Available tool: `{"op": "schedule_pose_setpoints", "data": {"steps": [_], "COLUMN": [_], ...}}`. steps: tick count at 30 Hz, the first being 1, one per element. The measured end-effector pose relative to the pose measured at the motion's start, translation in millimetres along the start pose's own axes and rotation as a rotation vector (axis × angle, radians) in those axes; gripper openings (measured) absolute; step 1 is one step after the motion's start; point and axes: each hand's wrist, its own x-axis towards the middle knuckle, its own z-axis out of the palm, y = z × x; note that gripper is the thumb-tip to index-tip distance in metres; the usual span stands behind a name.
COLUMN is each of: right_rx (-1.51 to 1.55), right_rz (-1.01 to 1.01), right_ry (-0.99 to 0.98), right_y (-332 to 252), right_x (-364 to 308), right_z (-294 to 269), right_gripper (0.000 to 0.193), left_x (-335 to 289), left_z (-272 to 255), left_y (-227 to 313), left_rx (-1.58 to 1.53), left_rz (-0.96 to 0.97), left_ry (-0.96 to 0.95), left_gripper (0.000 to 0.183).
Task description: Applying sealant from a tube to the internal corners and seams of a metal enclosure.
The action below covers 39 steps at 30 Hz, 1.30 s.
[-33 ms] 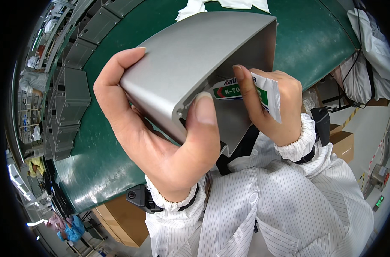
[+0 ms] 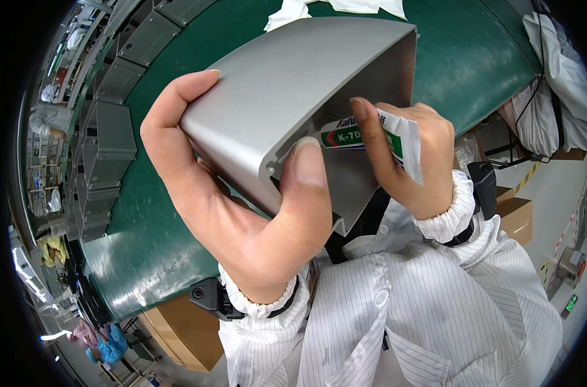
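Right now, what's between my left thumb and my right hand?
In the head view: part of the tube, held in your right hand, and the housing behind it.

Your head camera, the left fisheye of a pair, looks down at close range on your left hand (image 2: 242, 216) and right hand (image 2: 419, 158). Your coat (image 2: 397, 309) takes the near side, the table (image 2: 474, 71) the far side; boxes (image 2: 116, 132) at left curve with the rim.
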Motion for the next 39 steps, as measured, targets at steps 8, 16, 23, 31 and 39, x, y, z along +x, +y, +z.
{"op": "schedule_pose_setpoints", "data": {"steps": [8,16,23,31,39], "right_rx": [-0.072,0.078,0.090,0.019,-0.083], "right_rz": [-0.064,-0.036,-0.010,-0.089,-0.144], "right_ry": [0.030,0.022,-0.039,0.000,0.002], "right_y": [3.8,13.7,12.6,13.5,14.7], "right_x": [1.8,5.7,6.8,8.8,11.2], "right_z": [-0.4,4.1,-0.3,1.1,1.4], "right_gripper": [0.035,0.034,0.034,0.033,0.033], "left_x": [4.3,5.9,5.3,6.0,7.6], "left_z": [-0.7,-4.2,-5.9,-6.5,-6.9], "left_y": [0.6,-7.2,-13.2,-11.9,-11.4], "left_rx": [-0.078,0.053,0.094,0.106,0.109], "left_rz": [-0.058,0.023,0.063,0.066,0.071], "left_ry": [-0.017,-0.001,0.005,0.013,-0.003], "left_gripper": [0.048,0.050,0.052,0.049,0.047]}}
